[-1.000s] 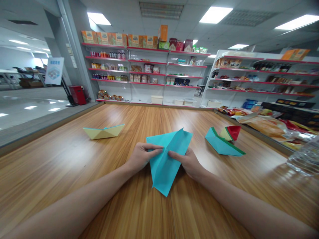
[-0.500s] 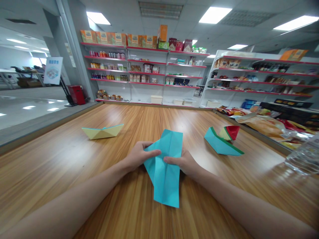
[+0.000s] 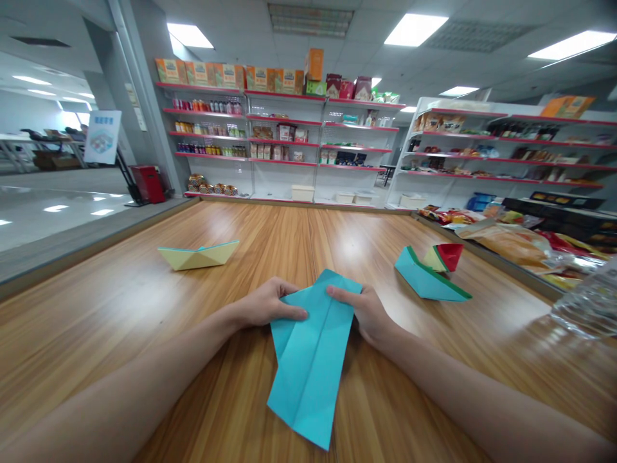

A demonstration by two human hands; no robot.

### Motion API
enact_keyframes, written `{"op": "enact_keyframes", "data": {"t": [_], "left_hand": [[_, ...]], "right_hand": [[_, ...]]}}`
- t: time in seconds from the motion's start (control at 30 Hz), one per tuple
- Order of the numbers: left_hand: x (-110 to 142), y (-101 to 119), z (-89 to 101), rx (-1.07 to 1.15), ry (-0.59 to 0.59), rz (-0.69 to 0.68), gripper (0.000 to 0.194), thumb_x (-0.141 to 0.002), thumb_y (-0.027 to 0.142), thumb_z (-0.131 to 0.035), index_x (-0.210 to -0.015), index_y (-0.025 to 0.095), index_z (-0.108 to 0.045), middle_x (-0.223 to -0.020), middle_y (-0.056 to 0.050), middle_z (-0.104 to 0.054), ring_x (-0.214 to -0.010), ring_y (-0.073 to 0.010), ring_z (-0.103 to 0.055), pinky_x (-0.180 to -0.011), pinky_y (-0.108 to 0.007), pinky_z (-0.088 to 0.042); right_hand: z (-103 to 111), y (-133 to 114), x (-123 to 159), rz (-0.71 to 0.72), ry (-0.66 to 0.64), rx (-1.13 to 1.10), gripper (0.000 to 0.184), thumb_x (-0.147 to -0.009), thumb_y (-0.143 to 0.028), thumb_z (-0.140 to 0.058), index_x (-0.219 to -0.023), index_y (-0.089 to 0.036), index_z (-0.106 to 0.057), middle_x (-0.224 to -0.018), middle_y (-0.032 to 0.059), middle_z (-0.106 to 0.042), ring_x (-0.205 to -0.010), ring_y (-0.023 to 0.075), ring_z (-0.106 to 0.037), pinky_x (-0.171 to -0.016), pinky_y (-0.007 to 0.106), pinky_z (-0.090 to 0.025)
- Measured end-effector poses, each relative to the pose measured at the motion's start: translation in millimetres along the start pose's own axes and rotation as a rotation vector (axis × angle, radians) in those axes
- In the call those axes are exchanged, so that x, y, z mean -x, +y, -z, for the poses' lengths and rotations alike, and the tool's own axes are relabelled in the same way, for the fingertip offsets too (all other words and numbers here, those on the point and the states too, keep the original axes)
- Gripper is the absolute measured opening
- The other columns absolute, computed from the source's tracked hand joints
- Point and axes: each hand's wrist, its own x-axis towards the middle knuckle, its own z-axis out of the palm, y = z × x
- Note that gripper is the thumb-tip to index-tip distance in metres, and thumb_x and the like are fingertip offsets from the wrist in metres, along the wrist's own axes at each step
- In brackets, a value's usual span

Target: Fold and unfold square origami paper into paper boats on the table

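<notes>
A blue sheet of folded paper (image 3: 313,360) is held over the table, creased lengthwise, with a slanted flap on its left. My left hand (image 3: 270,302) pinches the left flap, thumb on top and the other fingers mostly hidden beneath. Near the upper right edge, my right hand (image 3: 369,312) grips the same paper, its thumb lying across the front. The paper's lower end hangs toward me, tilted to the left. What lies behind the paper is hidden.
On the wooden table (image 3: 222,405) stand a yellow paper boat (image 3: 198,257) at left and a blue paper boat (image 3: 429,283) with green edge and red-yellow piece at right. Clear plastic (image 3: 588,305) and snack packages (image 3: 515,244) lie farther right. Stocked shelves (image 3: 284,164) stand behind.
The blue paper has come nearer to me, and its lower end has swung left. My right thumb sits higher, closer to the paper's top edge. Both hands keep hold.
</notes>
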Motion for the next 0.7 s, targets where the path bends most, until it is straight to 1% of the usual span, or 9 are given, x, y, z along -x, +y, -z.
{"op": "enact_keyframes", "data": {"t": [0.1, 0.2, 0.3, 0.43, 0.53, 0.6, 0.7], "left_hand": [[-0.4, 0.7, 1.3, -0.038, -0.043, 0.018, 0.024, -0.066, 0.035, -0.072, -0.072, 0.012, -0.068, -0.062, -0.001, -0.061, -0.051, -0.0098, -0.051, -0.049, -0.02, -0.039], [-1.7, -1.0, 1.1, -0.029, -0.042, 0.028, 0.026, -0.065, 0.036, -0.073, -0.072, 0.011, -0.067, -0.063, -0.001, -0.062, -0.051, -0.0099, -0.052, -0.049, -0.02, -0.039], [-4.2, -4.6, -1.1, 0.05, 0.051, 0.028, 0.029, -0.065, 0.036, -0.074, -0.077, 0.011, -0.068, -0.07, -0.003, -0.066, -0.057, -0.0119, -0.056, -0.053, -0.022, -0.043], [-7.8, -9.7, -4.3, 0.175, 0.219, -0.013, 0.031, -0.064, 0.035, -0.075, -0.084, 0.011, -0.069, -0.078, -0.005, -0.069, -0.062, -0.0141, -0.06, -0.059, -0.025, -0.047], [-9.3, -13.2, -5.1, 0.216, 0.279, -0.067, 0.03, -0.065, 0.033, -0.075, -0.083, 0.011, -0.068, -0.076, -0.005, -0.068, -0.061, -0.0137, -0.06, -0.058, -0.024, -0.047], [-9.8, -15.6, -5.0, 0.235, 0.316, -0.087, 0.03, -0.065, 0.033, -0.075, -0.083, 0.01, -0.068, -0.075, -0.006, -0.069, -0.06, -0.0138, -0.06, -0.057, -0.024, -0.047], [-10.9, -18.4, -4.5, 0.293, 0.369, -0.112, 0.032, -0.067, 0.033, -0.075, -0.088, 0.01, -0.068, -0.081, -0.008, -0.07, -0.063, -0.0157, -0.062, -0.059, -0.027, -0.049]], "right_hand": [[1.9, -0.5, -2.6, -0.013, 0.04, -0.064, 0.026, -0.067, -0.038, -0.075, -0.067, -0.012, -0.069, -0.068, 0.0093, -0.071, -0.061, 0.0232, -0.067, -0.064, 0.037, -0.055], [1.8, -0.5, -3.7, 0.002, 0.058, -0.079, 0.028, -0.067, -0.041, -0.074, -0.067, -0.013, -0.069, -0.069, 0.0088, -0.072, -0.062, 0.0234, -0.067, -0.063, 0.037, -0.055], [1.3, 1.1, -3.2, 0.019, 0.027, -0.044, 0.028, -0.067, -0.04, -0.075, -0.075, -0.014, -0.07, -0.076, 0.009, -0.073, -0.068, 0.0238, -0.068, -0.067, 0.037, -0.055], [2.1, 4.6, -1.4, 0.048, -0.059, 0.169, 0.032, -0.065, -0.038, -0.076, -0.084, -0.013, -0.07, -0.087, 0.0109, -0.072, -0.078, 0.0252, -0.068, -0.073, 0.039, -0.054], [2.1, 5.5, -0.5, 0.047, -0.115, 0.288, 0.036, -0.066, -0.039, -0.075, -0.089, -0.012, -0.071, -0.094, 0.012, -0.072, -0.084, 0.0263, -0.068, -0.075, 0.039, -0.054], [1.1, 4.5, 0.3, 0.041, -0.139, 0.315, 0.039, -0.067, -0.041, -0.073, -0.093, -0.013, -0.07, -0.096, 0.0122, -0.071, -0.086, 0.0267, -0.067, -0.077, 0.04, -0.054], [-1.6, 2.0, 2.5, 0.027, -0.175, 0.349, 0.041, -0.068, -0.042, -0.072, -0.097, -0.013, -0.069, -0.097, 0.0119, -0.071, -0.089, 0.027, -0.067, -0.077, 0.04, -0.054]]}}
